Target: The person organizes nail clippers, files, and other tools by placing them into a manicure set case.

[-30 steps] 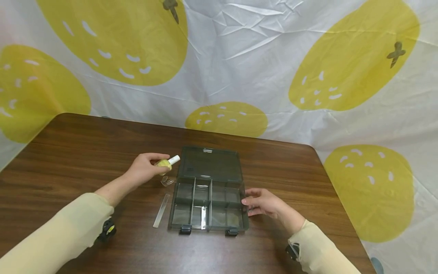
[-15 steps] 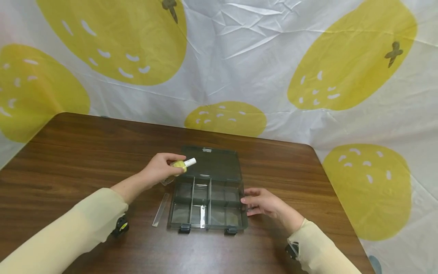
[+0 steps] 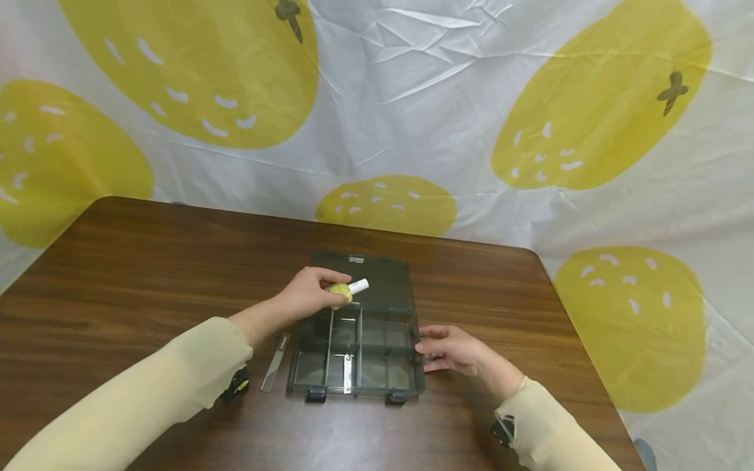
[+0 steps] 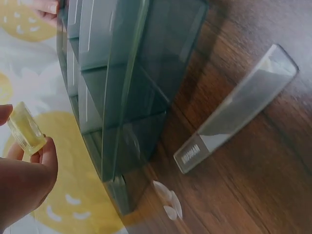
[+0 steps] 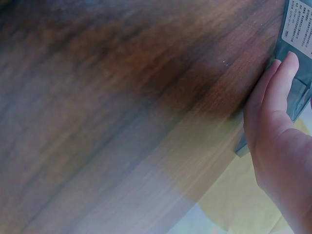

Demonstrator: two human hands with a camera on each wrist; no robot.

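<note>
A dark see-through compartment box (image 3: 358, 356) lies open on the brown table (image 3: 147, 275), its lid (image 3: 377, 281) flat behind it. My left hand (image 3: 312, 294) pinches a small yellow bottle with a white cap (image 3: 349, 290) above the box's back left compartments; the left wrist view shows the bottle (image 4: 25, 127) between my fingertips beside the box (image 4: 122, 87). My right hand (image 3: 450, 348) rests against the box's right wall, fingers straight, as the right wrist view shows with the hand (image 5: 278, 141) at the box's edge (image 5: 300, 83).
A clear plastic strip (image 3: 275, 362) lies on the table left of the box, also seen as a strip (image 4: 234, 109) in the left wrist view. A small clear piece (image 4: 168, 204) lies near it. A white and yellow fruit-print sheet (image 3: 412, 98) hangs behind the table.
My left hand has carried the yellow bottle rightward, from the table left of the lid to above the box's back compartments. The right hand has stayed at the box's right wall.
</note>
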